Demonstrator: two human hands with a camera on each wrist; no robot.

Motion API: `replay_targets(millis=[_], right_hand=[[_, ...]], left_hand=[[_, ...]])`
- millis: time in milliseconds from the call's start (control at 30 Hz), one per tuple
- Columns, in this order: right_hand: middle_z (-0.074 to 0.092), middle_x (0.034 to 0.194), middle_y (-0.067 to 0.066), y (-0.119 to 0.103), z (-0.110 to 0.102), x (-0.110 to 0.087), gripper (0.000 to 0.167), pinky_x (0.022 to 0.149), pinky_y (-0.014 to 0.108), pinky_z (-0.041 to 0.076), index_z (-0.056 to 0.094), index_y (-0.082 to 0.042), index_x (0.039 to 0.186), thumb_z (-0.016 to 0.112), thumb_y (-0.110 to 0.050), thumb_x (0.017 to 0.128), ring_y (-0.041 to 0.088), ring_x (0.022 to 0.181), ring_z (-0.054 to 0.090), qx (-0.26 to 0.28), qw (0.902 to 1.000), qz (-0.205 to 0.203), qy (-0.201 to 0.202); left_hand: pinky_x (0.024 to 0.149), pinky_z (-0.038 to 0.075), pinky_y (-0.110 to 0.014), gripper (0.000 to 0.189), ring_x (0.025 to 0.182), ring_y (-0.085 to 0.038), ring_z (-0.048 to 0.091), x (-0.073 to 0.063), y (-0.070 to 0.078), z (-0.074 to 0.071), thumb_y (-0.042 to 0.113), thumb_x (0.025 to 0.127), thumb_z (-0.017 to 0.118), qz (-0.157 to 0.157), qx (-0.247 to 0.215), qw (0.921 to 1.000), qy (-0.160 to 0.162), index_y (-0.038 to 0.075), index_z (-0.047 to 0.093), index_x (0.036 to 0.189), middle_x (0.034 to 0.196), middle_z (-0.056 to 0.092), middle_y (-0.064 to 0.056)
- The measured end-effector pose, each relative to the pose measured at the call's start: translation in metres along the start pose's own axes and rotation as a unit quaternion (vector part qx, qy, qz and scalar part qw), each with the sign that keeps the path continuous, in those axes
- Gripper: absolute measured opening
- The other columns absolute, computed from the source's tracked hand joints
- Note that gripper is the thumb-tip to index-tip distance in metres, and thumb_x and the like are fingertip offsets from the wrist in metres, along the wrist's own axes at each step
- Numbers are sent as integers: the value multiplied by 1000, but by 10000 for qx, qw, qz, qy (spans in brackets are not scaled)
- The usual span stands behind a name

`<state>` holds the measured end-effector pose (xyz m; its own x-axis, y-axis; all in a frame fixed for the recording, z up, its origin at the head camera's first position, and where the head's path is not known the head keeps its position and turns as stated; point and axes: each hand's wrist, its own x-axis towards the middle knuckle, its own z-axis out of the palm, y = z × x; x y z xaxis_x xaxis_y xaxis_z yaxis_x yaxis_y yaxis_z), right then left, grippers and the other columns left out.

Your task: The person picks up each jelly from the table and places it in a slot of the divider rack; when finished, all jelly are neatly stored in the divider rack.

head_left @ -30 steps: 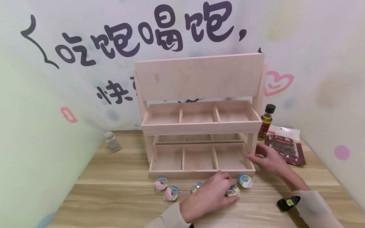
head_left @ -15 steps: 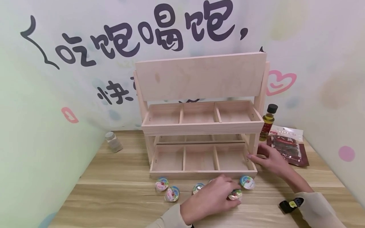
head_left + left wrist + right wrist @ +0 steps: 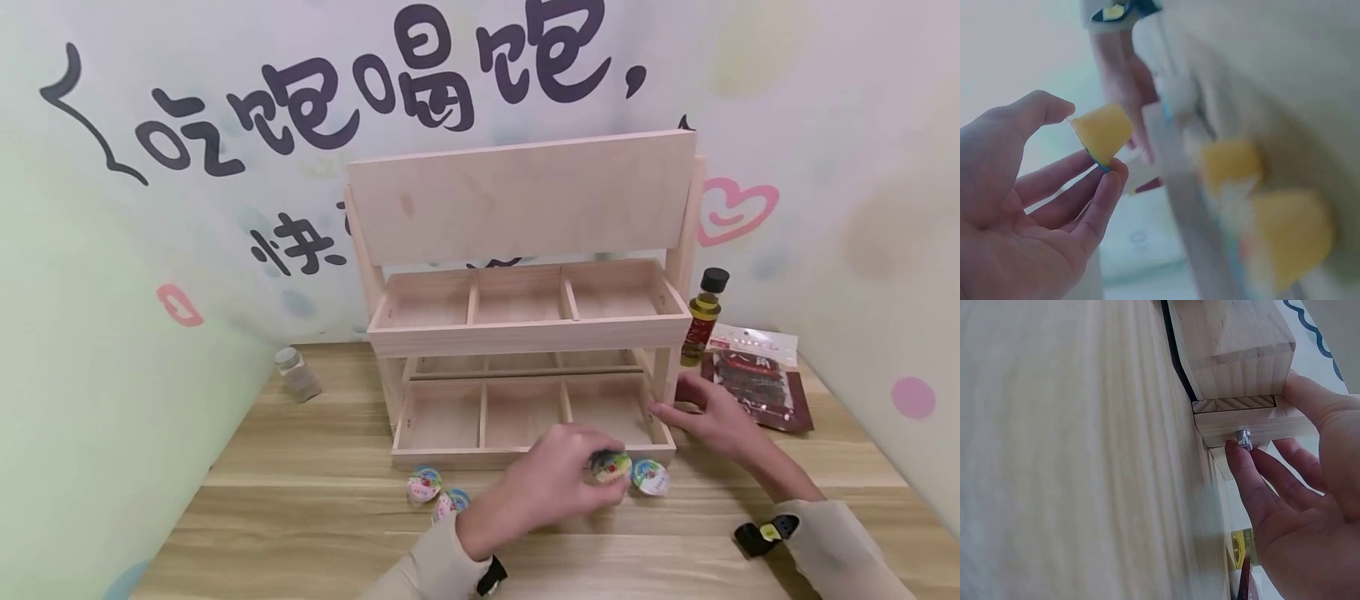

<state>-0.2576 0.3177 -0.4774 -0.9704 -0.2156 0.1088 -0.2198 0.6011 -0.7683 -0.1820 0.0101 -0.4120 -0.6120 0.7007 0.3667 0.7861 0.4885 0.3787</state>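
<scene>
Between thumb and fingertips, my left hand (image 3: 543, 479) pinches a jelly cup (image 3: 611, 466) just in front of the lower tray of a wooden rack (image 3: 525, 337). Its yellow content shows in the left wrist view, where the cup (image 3: 1109, 130) is lifted and tilted. My right hand (image 3: 712, 419) grips the lower right side of the rack; in the right wrist view its fingers lie near a metal bolt (image 3: 1244, 439). One jelly cup (image 3: 650, 477) stands beside the held one, and two more, a cup (image 3: 424, 484) and a cup (image 3: 451, 505), stand to the left.
An oil bottle (image 3: 701, 321) and a dark red packet (image 3: 757, 387) are on the table (image 3: 300, 467) right of the rack. A small lidded jar (image 3: 297, 375) stands at the left. Behind the rack is a wall (image 3: 225, 250) with lettering.
My left hand has taken hold of the jelly cup and lifted it off the table toward the lower tray. My right hand has stayed at the rack's side.
</scene>
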Motion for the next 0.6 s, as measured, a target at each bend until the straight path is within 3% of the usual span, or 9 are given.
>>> replay_targets(millis=[100,300,500,600], right_hand=[[59,153,31,1,0,1,75,107,69,53,44,-3,163,76,-36,104,54,137,59,35,10000,-6,-18],[58,154,30,-1,0,2,75,106,67,55,44,-5,163,76,-38,103,54,138,59,45,10000,36,-38],[59,152,31,-1,0,2,73,107,67,54,46,-3,161,77,-35,103,54,137,60,87,10000,-39,-7],[60,152,31,-1,0,1,73,106,66,55,46,-3,161,77,-35,103,54,137,60,120,9999,-28,-28]], left_hand=[[77,53,-4,34,91,4,69,9,-5,-12,27,97,81,-218,-206,9995,-116,8,79,124,110,82,-1],[70,50,-4,26,76,6,64,30,-25,-26,25,97,81,-145,-165,9997,-136,10,80,118,102,82,2],[71,50,-7,24,70,7,61,47,-42,-28,24,99,79,-306,-379,9972,-559,13,80,119,101,79,5],[71,50,-9,27,64,7,60,54,-49,-26,24,99,80,-411,-258,9956,-804,12,79,123,101,79,3]])
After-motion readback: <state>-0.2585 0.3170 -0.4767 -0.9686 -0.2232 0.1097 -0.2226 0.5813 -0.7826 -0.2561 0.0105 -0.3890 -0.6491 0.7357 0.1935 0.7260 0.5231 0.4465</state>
